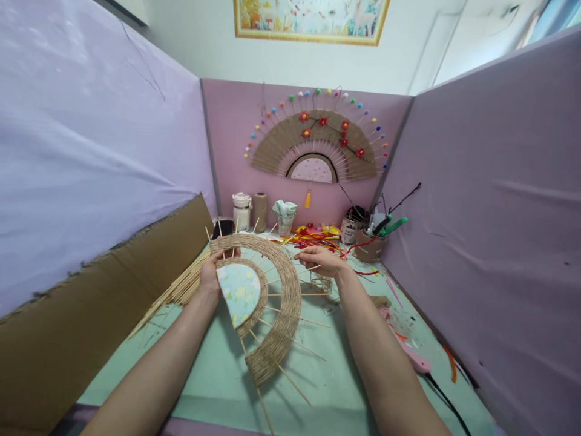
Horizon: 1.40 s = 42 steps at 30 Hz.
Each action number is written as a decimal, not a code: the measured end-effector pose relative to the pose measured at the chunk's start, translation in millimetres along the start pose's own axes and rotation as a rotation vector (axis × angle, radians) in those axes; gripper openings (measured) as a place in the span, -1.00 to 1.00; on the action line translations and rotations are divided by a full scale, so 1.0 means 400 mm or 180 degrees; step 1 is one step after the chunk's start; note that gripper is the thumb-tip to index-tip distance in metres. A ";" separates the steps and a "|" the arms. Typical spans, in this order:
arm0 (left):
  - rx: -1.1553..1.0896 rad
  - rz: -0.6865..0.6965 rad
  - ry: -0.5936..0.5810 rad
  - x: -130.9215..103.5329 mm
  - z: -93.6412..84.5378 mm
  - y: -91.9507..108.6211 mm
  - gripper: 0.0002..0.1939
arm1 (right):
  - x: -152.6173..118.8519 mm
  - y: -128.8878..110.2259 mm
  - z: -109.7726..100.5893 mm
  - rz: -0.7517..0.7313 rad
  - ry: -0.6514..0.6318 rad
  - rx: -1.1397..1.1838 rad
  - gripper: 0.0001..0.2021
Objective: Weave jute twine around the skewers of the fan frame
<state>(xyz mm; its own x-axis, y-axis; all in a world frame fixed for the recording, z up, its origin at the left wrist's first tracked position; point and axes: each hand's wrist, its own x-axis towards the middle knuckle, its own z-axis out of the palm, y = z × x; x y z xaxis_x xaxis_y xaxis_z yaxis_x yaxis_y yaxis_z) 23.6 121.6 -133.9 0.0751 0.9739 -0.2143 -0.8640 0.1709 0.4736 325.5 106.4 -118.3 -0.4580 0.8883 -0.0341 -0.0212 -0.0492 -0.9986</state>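
A half-round fan frame [290, 290] is tilted above the table, with a band of wound brown twine across thin wooden sticks. At its inner side is a half disc [240, 293] of pale green floral cloth, edged with twine. My left hand [211, 272] is closed on the fan's upper left end, its fingers partly hidden behind it. My right hand [320, 259] is pinched at the band's outer edge, on what looks like a strand of twine. Just below that hand lies a loose coil of twine [321, 283].
A finished-looking fan [318, 139] with pompoms and red flowers hangs on the back panel. Wooden sticks [181, 287] lie left beside a cardboard strip [113, 303]. Behind are a white jar [242, 212], a twine spool [260, 212] and colourful stems [318, 238]. A pink corded tool [415, 357] lies right.
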 end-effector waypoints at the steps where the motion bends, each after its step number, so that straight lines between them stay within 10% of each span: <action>1: 0.0000 0.0015 0.0028 0.000 0.001 0.001 -0.78 | 0.004 0.001 0.003 0.0018 0.0054 -0.0001 -0.63; 23: 0.0945 -0.0863 -0.0704 -0.027 0.006 -0.034 -0.72 | -0.020 -0.022 -0.040 -0.0121 0.0873 -0.0157 -0.75; 29: 0.1965 -0.1746 -0.0658 -0.053 -0.012 -0.042 -0.65 | -0.044 -0.030 -0.068 -0.0241 0.0950 -0.0229 -0.72; 42: 0.2078 -0.0714 -0.0632 -0.056 0.014 -0.074 -0.77 | -0.081 -0.067 -0.060 -0.0245 0.0719 -0.0256 -0.71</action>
<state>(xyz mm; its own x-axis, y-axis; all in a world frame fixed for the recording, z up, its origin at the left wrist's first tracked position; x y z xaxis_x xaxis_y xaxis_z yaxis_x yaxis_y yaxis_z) 50.3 95.7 -138.5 0.3587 0.9031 -0.2362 -0.3478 0.3642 0.8640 362.2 89.9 -91.5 -0.2472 0.9680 0.0429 0.0265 0.0510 -0.9983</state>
